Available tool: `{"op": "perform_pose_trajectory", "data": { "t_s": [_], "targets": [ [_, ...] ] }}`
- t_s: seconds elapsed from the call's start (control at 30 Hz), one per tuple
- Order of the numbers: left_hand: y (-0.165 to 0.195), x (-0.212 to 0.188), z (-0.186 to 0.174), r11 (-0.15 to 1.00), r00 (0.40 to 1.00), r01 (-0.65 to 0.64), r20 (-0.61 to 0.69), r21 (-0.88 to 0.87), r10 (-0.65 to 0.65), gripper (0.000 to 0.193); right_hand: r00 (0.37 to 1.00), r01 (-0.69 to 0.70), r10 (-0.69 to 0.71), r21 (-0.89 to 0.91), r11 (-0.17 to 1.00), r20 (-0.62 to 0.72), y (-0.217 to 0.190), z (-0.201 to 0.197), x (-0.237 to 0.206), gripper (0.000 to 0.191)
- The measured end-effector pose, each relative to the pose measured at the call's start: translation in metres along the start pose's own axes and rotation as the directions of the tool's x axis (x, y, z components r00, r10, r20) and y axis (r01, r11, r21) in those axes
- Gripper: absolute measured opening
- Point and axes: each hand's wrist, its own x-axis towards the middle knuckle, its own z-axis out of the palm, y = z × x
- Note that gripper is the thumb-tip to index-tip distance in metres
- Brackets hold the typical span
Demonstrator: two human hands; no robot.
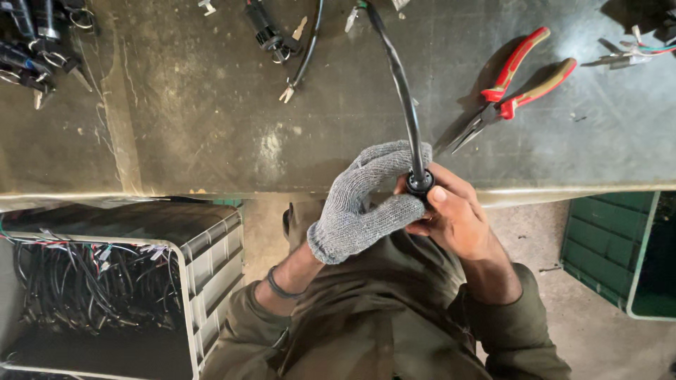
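Two hands are meeting at the bench edge, low of centre. The left hand [362,204], wearing a grey knit glove, is wrapping its fingers around a black connector [420,183]; the bare right hand [454,214] is pinching it from four o'clock. Its black cable [401,77] is running toward twelve o'clock, with red-handled pliers [510,88] lying at two o'clock.

Olive-drab long sleeves, bunched and creased at both forearms. Left hand [362,204] in a grey knitted glove with a ribbed, rolled cuff. Thin dark band around the left wrist, below the cuff. Right hand [458,218] bare, ungloved, nothing on the wrist.
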Motion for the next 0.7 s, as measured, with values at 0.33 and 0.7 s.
{"op": "perform_pose_trajectory", "data": {
  "t_s": [0.33,0.7],
  "targets": [
    [-0.006,0.000,0.004,0.946,0.981,-0.153,-0.070,0.287,0.180,0.044,0.999,-0.034,0.036,0.107,0.994,-0.016,-0.012,0.013,0.007,0.054],
    [-0.010,0.004,0.004,0.998,0.998,0.014,-0.055,-0.058,-0.017,0.039,0.999,0.009,-0.017,0.180,0.984,0.043,-0.009,0.010,0.009,0.052]
  ]
}}
